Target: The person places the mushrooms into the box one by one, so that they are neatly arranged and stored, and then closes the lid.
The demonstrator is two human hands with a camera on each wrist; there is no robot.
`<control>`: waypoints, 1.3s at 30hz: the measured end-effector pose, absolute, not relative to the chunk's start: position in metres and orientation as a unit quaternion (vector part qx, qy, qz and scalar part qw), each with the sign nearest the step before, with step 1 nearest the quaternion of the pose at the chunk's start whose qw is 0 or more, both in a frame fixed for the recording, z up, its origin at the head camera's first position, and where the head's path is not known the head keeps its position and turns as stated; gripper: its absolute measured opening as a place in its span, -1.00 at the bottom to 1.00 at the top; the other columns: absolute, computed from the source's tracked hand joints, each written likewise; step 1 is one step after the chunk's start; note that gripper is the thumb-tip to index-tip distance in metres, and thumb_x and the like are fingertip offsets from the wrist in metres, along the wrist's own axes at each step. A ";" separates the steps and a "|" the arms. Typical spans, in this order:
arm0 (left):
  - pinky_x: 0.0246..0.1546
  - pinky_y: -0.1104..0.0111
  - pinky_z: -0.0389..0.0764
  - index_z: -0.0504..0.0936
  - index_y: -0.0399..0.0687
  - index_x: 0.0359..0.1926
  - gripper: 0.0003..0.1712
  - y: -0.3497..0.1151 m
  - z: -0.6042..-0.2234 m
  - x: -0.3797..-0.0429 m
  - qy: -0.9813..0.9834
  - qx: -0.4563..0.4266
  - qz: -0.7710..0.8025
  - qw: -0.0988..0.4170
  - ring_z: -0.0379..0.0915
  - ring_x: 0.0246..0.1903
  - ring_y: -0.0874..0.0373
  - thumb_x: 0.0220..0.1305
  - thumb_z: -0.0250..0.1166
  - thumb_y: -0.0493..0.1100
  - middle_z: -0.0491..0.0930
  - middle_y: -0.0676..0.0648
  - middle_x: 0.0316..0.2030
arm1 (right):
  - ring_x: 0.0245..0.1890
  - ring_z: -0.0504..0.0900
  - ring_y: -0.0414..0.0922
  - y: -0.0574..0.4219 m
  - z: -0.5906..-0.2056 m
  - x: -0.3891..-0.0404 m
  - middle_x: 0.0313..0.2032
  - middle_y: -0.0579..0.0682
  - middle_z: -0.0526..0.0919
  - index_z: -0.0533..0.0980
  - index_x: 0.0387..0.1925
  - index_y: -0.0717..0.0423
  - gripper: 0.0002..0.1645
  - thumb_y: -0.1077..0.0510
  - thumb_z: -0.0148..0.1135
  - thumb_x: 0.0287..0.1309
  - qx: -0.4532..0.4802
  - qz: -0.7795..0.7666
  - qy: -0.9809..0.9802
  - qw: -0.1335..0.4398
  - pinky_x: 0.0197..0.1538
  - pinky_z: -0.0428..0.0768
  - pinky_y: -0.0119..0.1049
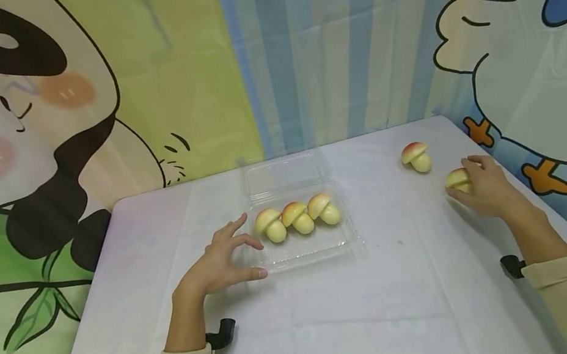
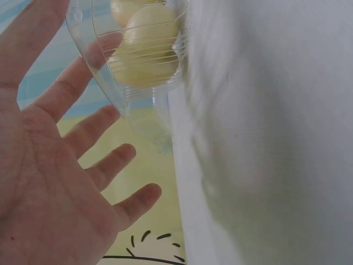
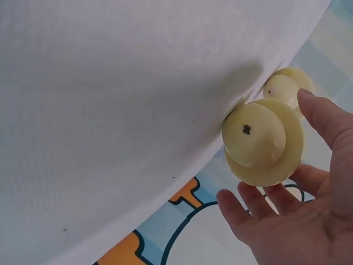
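My right hand (image 1: 480, 189) is around a mushroom-shaped piece (image 1: 458, 179) with a pale yellow cap, at the table's right side. In the right wrist view, fingertips (image 3: 253, 199) are at its cap edge and the thumb stands slightly apart from it. Another such mushroom (image 1: 416, 157) with a reddish cap lies just beyond. A clear plastic clamshell box (image 1: 306, 252) sits mid-table, its lid laid back, with a row of three mushrooms (image 1: 298, 218) inside. Beside the box's left edge my left hand (image 1: 221, 261) has its fingers spread, holding nothing.
The white-covered table (image 1: 341, 329) meets a printed cloth backdrop (image 1: 176, 64) at its back and right edges. The box's transparent lid (image 1: 283, 175) lies toward the back. Each wrist wears a black camera mount (image 1: 222, 334).
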State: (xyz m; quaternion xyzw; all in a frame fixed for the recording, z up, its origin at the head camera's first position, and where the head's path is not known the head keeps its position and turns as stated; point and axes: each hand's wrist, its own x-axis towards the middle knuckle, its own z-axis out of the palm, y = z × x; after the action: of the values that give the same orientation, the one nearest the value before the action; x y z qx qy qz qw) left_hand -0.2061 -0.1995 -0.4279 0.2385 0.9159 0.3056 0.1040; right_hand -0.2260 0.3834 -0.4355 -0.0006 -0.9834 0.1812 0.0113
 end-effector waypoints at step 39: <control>0.27 -0.56 -0.04 0.68 0.34 -0.02 -0.43 -0.199 -0.430 -0.208 0.920 0.234 0.297 0.105 -0.22 0.59 -0.20 -0.02 0.56 0.38 -0.08 0.06 0.64 | 0.04 0.56 0.28 0.360 -0.432 -0.214 0.08 0.32 0.50 0.36 0.37 0.25 -0.30 0.19 0.41 0.28 0.148 0.273 -0.951 0.009 0.04 0.61 0.24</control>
State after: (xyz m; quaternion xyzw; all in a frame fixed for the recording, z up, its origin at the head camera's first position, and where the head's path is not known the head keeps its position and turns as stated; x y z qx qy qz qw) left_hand -0.2075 -0.1994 -0.4299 0.2343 0.9197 0.2972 0.1046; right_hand -0.2142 0.3601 -0.4320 0.1476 -0.9507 0.2727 0.0092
